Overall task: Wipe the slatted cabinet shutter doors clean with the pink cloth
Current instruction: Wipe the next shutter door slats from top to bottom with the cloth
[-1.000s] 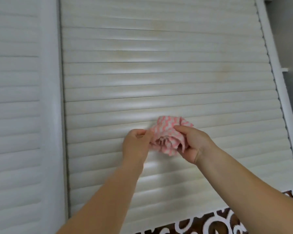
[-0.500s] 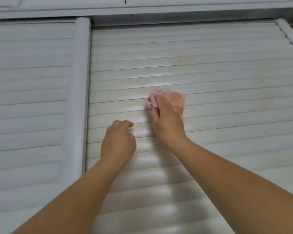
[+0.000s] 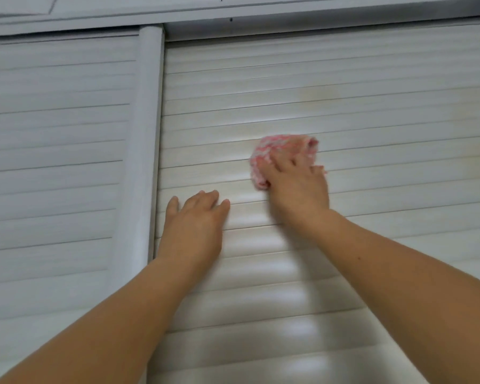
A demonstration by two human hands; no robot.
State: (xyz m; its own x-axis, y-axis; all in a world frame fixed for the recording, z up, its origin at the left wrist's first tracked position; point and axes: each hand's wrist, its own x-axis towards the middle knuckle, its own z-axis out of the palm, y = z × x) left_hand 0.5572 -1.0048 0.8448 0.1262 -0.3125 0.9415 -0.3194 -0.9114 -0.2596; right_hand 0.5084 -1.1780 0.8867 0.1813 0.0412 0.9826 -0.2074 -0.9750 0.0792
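Moved: left hand (image 3: 194, 217) now flat, open on shutter (image 3: 372, 217)
Right hand (image 3: 297, 181): presses cloth (image 3: 263, 159)
Tip: wipe along slats, toward yellow stain (image 3: 316, 94)

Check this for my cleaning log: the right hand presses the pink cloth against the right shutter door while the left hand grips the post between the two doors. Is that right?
Not quite. The head view shows the left hand resting flat on the slats of the right shutter door, beside the post, not gripping it. The right hand does press the pink cloth against that door.
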